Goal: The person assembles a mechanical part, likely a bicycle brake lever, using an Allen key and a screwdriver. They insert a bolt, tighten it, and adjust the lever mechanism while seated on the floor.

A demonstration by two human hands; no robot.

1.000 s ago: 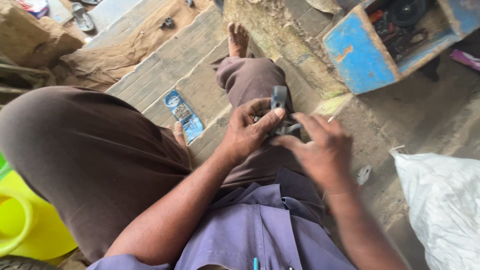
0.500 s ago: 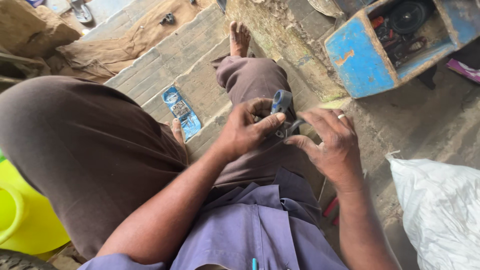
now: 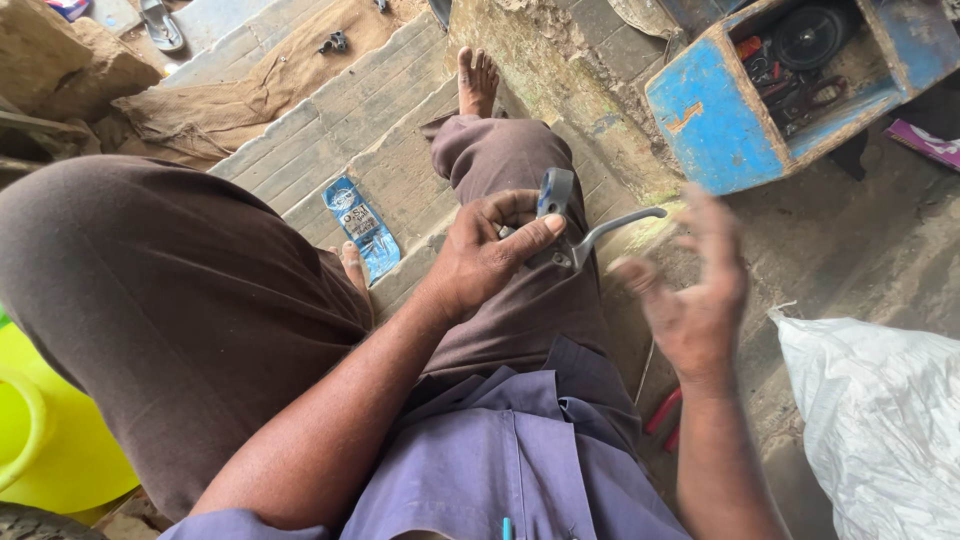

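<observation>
My left hand [image 3: 490, 255] grips a dark metal brake lever [image 3: 575, 232] over my right thigh; its curved arm points to the right. My right hand [image 3: 690, 290] is off the lever, blurred, fingers spread, held a little to its right above the ground. I sit with brown trousers and a purple shirt, one bare foot [image 3: 476, 80] stretched out on the brick floor.
A blue wooden box [image 3: 710, 125] with dark parts inside stands at the upper right. A white sack [image 3: 880, 420] lies at the lower right. A blue packet [image 3: 362, 228] lies on the bricks. A yellow-green tub [image 3: 45, 440] is at the lower left. Red-handled tool [image 3: 662, 420] near my hip.
My right hand let go of the lever and moved away to the right, fingers spread. My left hand keeps hold of the lever, whose arm now shows fully.
</observation>
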